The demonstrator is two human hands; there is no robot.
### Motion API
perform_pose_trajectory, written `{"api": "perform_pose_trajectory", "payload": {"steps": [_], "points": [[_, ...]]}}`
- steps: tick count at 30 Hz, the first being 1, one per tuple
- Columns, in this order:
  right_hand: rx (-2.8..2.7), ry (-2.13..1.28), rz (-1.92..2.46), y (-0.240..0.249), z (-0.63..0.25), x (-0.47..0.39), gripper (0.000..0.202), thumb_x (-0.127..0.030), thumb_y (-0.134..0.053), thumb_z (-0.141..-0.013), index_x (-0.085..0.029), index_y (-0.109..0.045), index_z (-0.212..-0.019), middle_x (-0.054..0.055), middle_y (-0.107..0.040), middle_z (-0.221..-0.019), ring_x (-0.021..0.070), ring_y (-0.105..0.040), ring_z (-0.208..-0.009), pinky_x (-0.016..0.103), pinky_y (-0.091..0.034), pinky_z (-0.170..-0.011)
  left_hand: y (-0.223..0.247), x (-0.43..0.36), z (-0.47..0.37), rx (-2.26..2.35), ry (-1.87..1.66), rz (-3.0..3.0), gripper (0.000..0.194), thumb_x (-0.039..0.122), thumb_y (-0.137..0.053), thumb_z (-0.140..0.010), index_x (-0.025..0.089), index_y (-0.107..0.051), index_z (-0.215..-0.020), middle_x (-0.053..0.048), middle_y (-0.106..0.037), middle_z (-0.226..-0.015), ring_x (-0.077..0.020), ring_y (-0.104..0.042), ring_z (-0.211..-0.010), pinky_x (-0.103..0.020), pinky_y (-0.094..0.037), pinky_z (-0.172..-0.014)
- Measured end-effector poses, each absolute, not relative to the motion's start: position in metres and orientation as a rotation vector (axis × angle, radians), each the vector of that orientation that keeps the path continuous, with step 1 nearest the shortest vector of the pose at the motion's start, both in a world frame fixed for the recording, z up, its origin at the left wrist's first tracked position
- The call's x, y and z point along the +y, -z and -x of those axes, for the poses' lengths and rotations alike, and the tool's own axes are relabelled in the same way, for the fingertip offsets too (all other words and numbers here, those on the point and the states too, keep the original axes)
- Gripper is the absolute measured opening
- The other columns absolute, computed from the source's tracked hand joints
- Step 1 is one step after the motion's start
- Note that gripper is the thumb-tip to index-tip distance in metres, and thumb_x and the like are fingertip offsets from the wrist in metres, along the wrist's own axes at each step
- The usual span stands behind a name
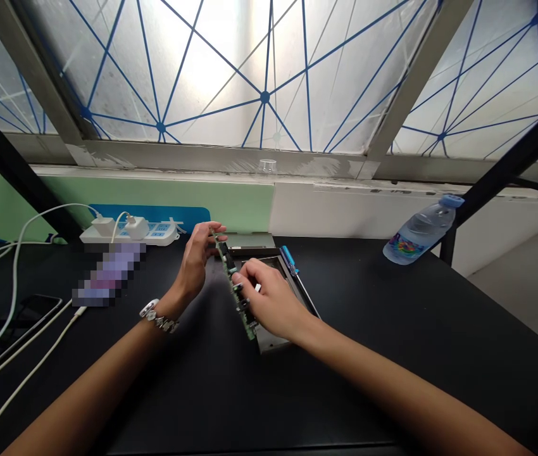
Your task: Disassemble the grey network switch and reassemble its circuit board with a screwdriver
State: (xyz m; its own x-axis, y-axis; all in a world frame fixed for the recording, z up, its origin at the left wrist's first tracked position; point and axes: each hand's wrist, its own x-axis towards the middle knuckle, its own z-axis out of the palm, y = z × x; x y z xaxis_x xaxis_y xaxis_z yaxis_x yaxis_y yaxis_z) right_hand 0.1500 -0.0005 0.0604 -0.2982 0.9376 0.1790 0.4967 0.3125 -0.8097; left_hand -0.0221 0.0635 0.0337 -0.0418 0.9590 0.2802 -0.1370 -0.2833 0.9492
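A green circuit board [231,272] with dark components is held up on its edge, tilted, above the black table. My right hand [269,297] pinches its near half between thumb and fingers. At the board's far end, the fingers of my left hand [197,259] close around the edge; some fingertips are hidden behind it. Beneath and beyond my right hand lies an open metal casing [273,342], partly covered by that hand. A blue-ended screwdriver or pen [288,256] lies along the casing's right side. Behind the casing is a flat grey-green panel [245,240].
A white power strip [159,235] with plugged-in chargers stands at the back left. A blurred-out phone [107,275] and white cables [15,285] lie on the left, near another dark phone-like object [36,310]. A water bottle [416,233] leans against a black frame bar [492,174] at right.
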Motion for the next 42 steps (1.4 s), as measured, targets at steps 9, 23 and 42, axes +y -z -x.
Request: {"api": "perform_pose_trajectory", "payload": {"steps": [9,23,42], "points": [[-1.784,-1.246,1.026,-0.046,-0.176,0.011,0.030,-0.045,-0.049,-0.101,-0.021,-0.050,-0.084,0.001,-0.059,-0.087,0.0156,-0.055,-0.078,0.027,-0.045,-0.066,-0.034,0.024,0.014,0.801,-0.996,-1.038,0.094,0.053,-0.075,-0.086,0.027,-0.020,-0.158,-0.020,-0.059,-0.142,-0.0291,-0.072,-0.104,-0.039,-0.062,-0.076],[-1.769,-1.328,1.066,-0.041,-0.187,0.000,0.039,-0.051,-0.040,-0.106,-0.020,-0.057,-0.090,0.000,-0.056,-0.081,0.0142,-0.053,-0.072,0.026,-0.045,-0.064,-0.036,0.022,0.013,0.850,-0.990,-1.209,0.099,0.044,-0.078,-0.083,0.030,-0.020,-0.162,-0.022,-0.053,-0.150,-0.0358,-0.065,-0.121,-0.036,-0.063,-0.075],[-1.397,-1.548,1.115,-0.027,-0.255,0.011,0.050,-0.044,-0.077,-0.087,-0.020,-0.071,-0.130,0.005,-0.073,-0.090,0.0166,-0.066,-0.074,0.029,-0.055,-0.063,-0.033,0.027,0.022,0.933,-1.034,-1.529,0.080,0.033,-0.064,-0.096,0.035,-0.022,-0.164,-0.018,-0.053,-0.151,-0.0251,-0.073,-0.101,-0.044,-0.066,-0.084]]}}
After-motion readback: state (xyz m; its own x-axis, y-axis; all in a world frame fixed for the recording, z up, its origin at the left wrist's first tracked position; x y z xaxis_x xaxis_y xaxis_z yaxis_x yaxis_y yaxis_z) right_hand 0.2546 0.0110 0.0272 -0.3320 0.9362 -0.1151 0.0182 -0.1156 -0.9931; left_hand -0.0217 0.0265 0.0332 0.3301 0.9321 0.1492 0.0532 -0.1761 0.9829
